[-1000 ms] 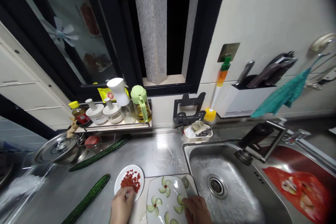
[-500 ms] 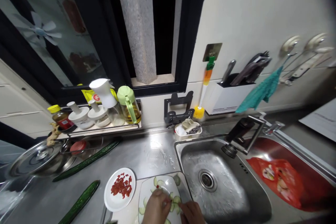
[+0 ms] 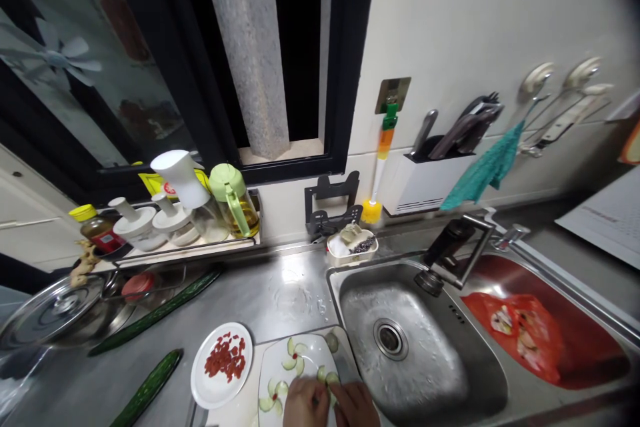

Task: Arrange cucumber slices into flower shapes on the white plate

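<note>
Both hands at 6 o'clock over white square plate (image 3: pixel 273 368) of cucumber slices (image 3: pixel 293 355). Left hand (image 3: pixel 305 403) and right hand (image 3: pixel 356 405) fingertips meet, pinching slice; grip detail unclear. Round plate of red berries (image 3: pixel 223 363) at 9 o'clock on steel surface (image 3: pixel 280 293).
</note>
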A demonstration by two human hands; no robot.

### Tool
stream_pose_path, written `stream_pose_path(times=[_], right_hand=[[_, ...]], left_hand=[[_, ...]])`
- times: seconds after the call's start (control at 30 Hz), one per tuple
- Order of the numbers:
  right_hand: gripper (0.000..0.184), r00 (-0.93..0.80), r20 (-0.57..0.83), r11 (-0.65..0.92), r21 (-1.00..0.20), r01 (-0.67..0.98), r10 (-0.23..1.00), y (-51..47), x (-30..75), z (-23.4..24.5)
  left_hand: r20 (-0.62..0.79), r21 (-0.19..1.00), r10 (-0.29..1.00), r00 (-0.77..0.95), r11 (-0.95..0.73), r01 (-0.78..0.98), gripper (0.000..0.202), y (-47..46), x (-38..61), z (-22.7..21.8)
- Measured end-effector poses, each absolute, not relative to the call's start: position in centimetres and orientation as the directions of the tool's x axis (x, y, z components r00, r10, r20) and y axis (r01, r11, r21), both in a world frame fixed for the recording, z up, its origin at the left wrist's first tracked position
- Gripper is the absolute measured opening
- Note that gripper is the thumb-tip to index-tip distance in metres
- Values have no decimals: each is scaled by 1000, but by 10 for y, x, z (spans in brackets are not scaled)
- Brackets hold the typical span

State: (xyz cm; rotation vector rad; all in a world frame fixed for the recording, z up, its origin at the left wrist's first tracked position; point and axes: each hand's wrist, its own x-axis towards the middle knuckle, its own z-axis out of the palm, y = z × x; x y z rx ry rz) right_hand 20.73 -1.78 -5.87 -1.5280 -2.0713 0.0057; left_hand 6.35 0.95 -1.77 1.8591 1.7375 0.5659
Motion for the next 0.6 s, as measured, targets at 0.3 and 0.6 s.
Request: stream_pose_path(times=[0.3,0.6], right_hand=[[46,-231,495,394,-255,883,838,-11,206,-66],[42,-185,404,326,-317,891,896,-11,202,-40]], left_hand=[[-87,631,995,52,15,776,25,12,66,-16],[-52,612,998,46,-5,791,18,11,63,-16]])
